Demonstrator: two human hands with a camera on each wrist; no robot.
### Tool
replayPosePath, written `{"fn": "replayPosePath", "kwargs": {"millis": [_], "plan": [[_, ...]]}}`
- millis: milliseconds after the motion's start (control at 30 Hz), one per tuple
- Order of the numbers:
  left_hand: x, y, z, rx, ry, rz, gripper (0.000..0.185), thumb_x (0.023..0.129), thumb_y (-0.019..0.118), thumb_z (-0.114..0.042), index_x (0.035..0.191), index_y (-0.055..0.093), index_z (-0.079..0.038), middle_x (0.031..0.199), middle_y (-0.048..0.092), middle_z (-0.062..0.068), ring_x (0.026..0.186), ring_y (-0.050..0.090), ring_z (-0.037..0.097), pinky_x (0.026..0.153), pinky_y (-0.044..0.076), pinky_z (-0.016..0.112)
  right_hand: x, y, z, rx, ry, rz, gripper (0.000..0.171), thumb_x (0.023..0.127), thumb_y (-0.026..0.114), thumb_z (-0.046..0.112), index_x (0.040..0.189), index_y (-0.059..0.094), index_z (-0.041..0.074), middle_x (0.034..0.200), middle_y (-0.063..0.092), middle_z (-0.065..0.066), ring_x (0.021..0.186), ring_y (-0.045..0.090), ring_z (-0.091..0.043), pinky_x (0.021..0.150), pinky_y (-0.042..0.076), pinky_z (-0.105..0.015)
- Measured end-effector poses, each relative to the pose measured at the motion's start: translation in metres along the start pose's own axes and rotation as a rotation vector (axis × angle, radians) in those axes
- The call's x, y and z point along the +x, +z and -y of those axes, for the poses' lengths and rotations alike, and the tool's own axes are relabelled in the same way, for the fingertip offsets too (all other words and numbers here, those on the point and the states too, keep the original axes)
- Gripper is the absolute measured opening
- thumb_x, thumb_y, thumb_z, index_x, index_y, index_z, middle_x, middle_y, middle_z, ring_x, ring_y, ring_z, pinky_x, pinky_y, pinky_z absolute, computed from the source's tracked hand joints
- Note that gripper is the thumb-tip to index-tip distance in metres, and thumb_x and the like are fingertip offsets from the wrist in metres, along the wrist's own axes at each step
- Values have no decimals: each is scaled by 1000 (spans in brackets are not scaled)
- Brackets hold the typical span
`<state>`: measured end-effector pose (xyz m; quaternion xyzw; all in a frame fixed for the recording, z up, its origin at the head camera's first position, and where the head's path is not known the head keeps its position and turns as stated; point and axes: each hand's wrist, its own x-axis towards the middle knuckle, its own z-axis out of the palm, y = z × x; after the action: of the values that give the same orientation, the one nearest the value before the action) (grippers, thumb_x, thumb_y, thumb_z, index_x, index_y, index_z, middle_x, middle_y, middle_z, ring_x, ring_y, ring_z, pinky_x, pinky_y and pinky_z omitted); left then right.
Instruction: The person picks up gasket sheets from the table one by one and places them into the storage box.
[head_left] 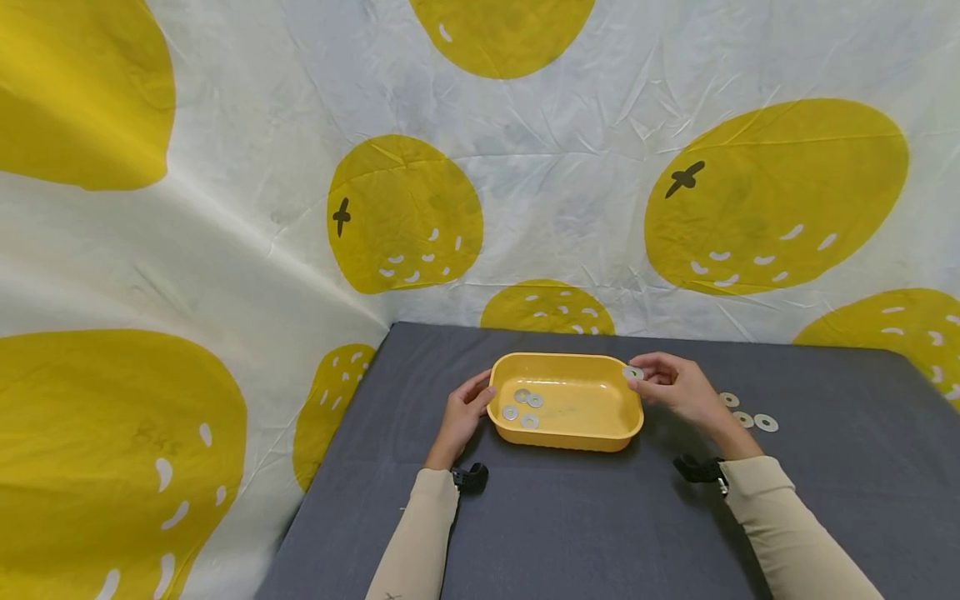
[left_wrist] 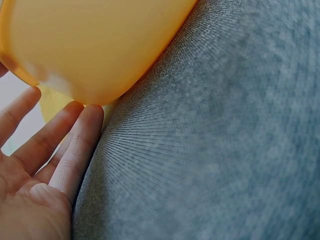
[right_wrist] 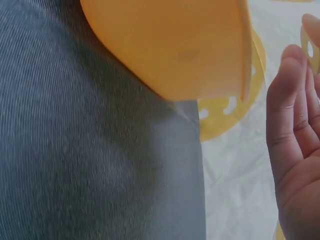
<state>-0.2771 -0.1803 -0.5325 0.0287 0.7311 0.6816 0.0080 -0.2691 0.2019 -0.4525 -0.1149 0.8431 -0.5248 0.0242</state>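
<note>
A yellow plastic tray with rounded corners sits on the dark grey cloth, several flat metal washers lying in its left part. At the tray's left end, my left hand holds the wall, thumb over the rim and fingers outside. The left wrist view shows those fingers stretched against the tray's outer side. Above the right rim, my right hand pinches one washer between thumb and fingertips. That washer is partly visible at the edge of the right wrist view.
Three more washers lie on the grey cloth to the right, beyond my right hand. Behind and to the left of the table hangs a white curtain printed with yellow fruit. Each wrist wears a black strap.
</note>
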Motion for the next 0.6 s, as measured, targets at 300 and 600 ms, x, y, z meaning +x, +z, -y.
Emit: {"fn": "replayPosePath", "kwargs": {"millis": [300,600], "plan": [[-1,-1,1,4,10,6,44,101,67,-31,144,60,-25,134,67,14,119,66,29,86,60,27,6,18,7,-43,-62,8,41,95,76,23,128,65,2,91,68,-14,71,63,-21,63,57,-31],[-2,-1,0,12,5,1,44,102,65,-31,145,60,-24,133,67,12,118,67,28,87,60,29,15,37,10,-22,-147,50,33,93,77,20,119,68,2,98,69,-17,77,67,-34,65,60,-38]]}}
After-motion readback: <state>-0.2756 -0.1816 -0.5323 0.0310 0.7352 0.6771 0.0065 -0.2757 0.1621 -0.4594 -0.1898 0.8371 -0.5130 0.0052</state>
